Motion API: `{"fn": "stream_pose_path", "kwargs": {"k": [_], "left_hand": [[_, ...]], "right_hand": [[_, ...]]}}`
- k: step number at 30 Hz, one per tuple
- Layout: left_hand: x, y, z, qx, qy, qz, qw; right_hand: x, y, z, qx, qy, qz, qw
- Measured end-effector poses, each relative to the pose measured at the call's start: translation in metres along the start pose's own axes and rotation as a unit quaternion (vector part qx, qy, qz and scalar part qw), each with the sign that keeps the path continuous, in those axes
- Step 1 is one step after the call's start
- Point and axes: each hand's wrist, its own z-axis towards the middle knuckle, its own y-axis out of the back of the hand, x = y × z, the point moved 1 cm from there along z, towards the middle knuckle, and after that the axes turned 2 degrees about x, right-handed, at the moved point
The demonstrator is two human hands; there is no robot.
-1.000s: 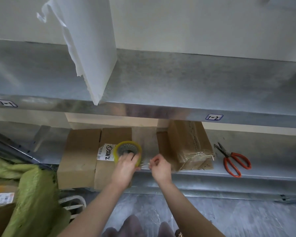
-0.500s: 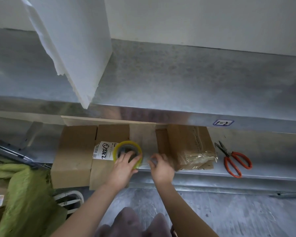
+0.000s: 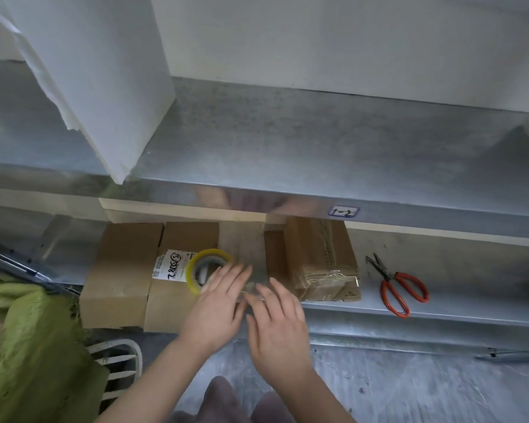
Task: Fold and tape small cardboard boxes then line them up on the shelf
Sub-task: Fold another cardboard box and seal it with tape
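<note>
Low metal shelf holds the cardboard box. My left hand and right hand press flat on it, fingers straight, smoothing tape. Next, I think, comes cutting with the scissors.

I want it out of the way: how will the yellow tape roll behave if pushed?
The tape roll seems to lie flat on the labelled box, so it would probably slide, not roll. Its open ring looks rigid and light, likely easy to hook.

Bare forearms, mauve-grey trouser knees
</note>
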Motion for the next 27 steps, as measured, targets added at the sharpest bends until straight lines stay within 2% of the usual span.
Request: {"fn": "stream_pose_path", "kwargs": {"k": [4, 11, 20, 22, 27], "left_hand": [[-0.060, -0.004, 0.004, -0.016, -0.008, -0.005, 1.000], [-0.123, -0.022, 0.028, -0.031, 0.029, 0.032, 0.999], [-0.126, -0.044, 0.031, -0.023, 0.104, 0.071, 0.992], [-0.125, -0.049, 0.030, -0.025, 0.120, 0.077, 0.989], [-0.127, -0.056, 0.033, -0.042, 0.155, 0.042, 0.986]], "right_hand": [[-0.034, 0.039, -0.015, -0.030, -0.025, -0.025, 0.999], [-0.117, 0.074, -0.019, -0.016, -0.058, -0.041, 0.997], [-0.188, 0.081, -0.004, 0.042, -0.078, -0.017, 0.996], [-0.196, 0.078, -0.001, 0.077, -0.082, -0.014, 0.994], [-0.215, 0.070, 0.002, 0.126, -0.092, -0.023, 0.987]]}}
